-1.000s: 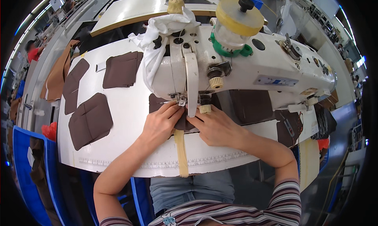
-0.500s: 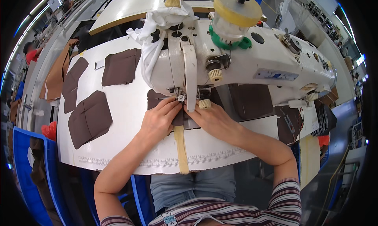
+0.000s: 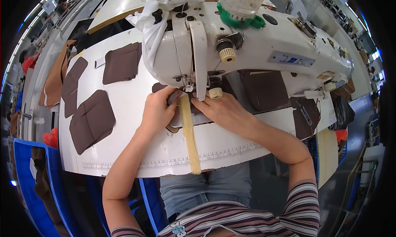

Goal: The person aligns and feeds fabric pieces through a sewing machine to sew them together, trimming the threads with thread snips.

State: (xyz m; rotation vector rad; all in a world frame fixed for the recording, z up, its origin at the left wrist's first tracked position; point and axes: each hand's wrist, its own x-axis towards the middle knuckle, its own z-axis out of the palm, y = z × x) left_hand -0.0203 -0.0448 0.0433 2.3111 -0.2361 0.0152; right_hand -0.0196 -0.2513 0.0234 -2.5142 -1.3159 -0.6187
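Observation:
A brown fabric piece [image 3: 158,87] lies under the needle area of a white sewing machine [image 3: 243,47]. My left hand [image 3: 157,110] is closed on its left part, and a folded bit of the cloth shows between thumb and fingers. My right hand [image 3: 225,111] is to the right of the presser foot [image 3: 189,88], its fingers closed at the cloth's edge. The machine's white lever [image 3: 199,59] partly hides those fingertips. Yellow tape [image 3: 189,142] runs from between my hands to the table's front edge.
Several brown fabric pieces [image 3: 93,121] lie on the white table [image 3: 128,148] at left. More brown fabric [image 3: 264,90] is under the machine arm. Small snips [image 3: 306,115] rest on cloth at right. Blue bins [image 3: 35,175] stand at lower left.
The fabric between my hands has shifted away from me, baring more yellow tape and the metal plate. My left hand has turned and lifted the cloth's edge. The whole view has shifted slightly.

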